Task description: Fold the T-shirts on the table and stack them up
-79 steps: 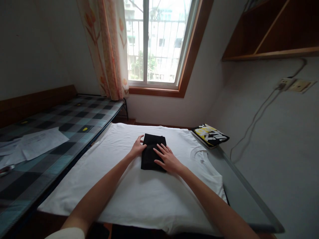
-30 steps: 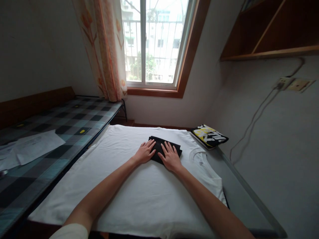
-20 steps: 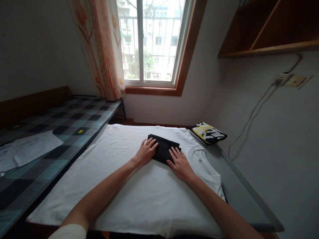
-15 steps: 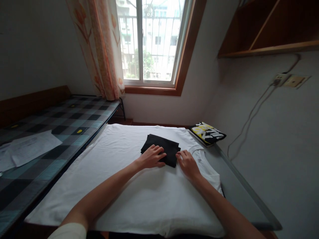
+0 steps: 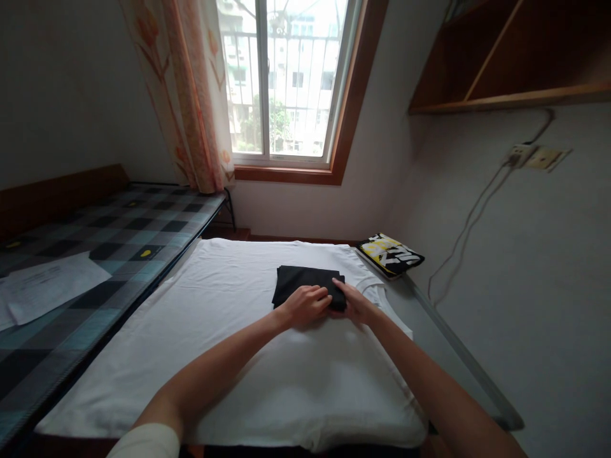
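Observation:
A folded black cloth [image 5: 298, 280] lies on a white T-shirt [image 5: 229, 299] that is spread flat over a table. My right hand [image 5: 356, 302] grips the cloth at its near right corner, thumb on top and fingers underneath. On the near edge, close beside it, rests my left hand [image 5: 308, 305] with its fingers curled together over the cloth; its fingertips are partly hidden. The shirt's neckline [image 5: 375, 286] shows just right of my right hand.
A folded black, white and yellow item [image 5: 391, 256] sits at the table's back right corner. Along the left stands a bed with a checked mattress [image 5: 186, 219] and papers [image 5: 57, 286]. Beyond are a curtain [image 5: 191, 102] and window; cords [image 5: 470, 222] hang on the right wall.
The black cloth has turned so its near edge is squarer to me. My right hand has closed on its corner, and my left hand has shifted right, fingers now curled.

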`<state>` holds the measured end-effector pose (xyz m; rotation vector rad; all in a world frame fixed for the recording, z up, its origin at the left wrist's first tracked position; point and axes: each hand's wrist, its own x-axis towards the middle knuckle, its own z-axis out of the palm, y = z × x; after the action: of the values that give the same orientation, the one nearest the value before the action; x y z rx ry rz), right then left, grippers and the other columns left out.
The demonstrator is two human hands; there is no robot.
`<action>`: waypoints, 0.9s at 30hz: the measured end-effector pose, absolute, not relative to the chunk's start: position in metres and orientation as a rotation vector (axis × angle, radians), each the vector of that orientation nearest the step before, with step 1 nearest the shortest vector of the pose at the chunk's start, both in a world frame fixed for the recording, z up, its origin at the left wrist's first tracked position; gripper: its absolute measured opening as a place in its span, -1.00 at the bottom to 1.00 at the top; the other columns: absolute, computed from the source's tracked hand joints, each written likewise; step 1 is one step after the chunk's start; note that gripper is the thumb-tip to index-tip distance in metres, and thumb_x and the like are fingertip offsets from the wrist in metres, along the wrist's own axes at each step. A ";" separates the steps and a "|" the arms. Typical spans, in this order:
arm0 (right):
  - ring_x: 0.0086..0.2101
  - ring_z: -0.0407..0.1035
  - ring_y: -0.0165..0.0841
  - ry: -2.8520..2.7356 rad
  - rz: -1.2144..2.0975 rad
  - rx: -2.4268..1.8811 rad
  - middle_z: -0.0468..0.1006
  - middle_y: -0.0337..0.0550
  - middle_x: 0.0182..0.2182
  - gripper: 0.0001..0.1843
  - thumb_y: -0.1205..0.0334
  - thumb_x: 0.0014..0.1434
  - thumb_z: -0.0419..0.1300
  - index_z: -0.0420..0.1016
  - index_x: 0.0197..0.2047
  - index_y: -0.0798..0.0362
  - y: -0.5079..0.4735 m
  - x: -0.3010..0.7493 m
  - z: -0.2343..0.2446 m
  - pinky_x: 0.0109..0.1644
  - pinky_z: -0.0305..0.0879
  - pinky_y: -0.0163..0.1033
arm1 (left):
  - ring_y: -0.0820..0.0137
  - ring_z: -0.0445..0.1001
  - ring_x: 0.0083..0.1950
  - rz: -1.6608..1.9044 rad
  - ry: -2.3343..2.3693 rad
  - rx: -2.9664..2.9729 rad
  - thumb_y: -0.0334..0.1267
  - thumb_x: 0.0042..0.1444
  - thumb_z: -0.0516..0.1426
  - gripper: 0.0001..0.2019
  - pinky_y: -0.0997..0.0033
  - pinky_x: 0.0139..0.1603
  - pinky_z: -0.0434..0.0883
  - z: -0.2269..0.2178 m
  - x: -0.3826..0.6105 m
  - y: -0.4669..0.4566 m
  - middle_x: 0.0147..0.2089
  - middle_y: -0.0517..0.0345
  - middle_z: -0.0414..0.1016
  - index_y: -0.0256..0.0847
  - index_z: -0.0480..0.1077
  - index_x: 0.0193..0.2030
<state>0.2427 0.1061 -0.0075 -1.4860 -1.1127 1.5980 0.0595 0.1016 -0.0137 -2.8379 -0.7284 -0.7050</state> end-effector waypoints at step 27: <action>-0.43 0.44 -0.43 -0.645 0.684 -1.420 0.54 -0.11 -0.13 -0.57 0.40 0.03 0.27 0.31 -0.02 0.00 0.207 0.409 0.059 -0.43 0.53 -0.17 | 0.46 0.33 -0.36 -0.950 -1.416 -2.795 -0.34 0.19 0.03 -0.78 0.45 -0.26 0.28 -0.046 -0.015 0.126 -0.36 0.14 0.43 -0.20 0.47 -0.40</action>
<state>0.4088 0.2071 0.0589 -1.4197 -0.6446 0.6839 -0.0145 0.1257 -0.0456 -2.7952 -1.4165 -0.9499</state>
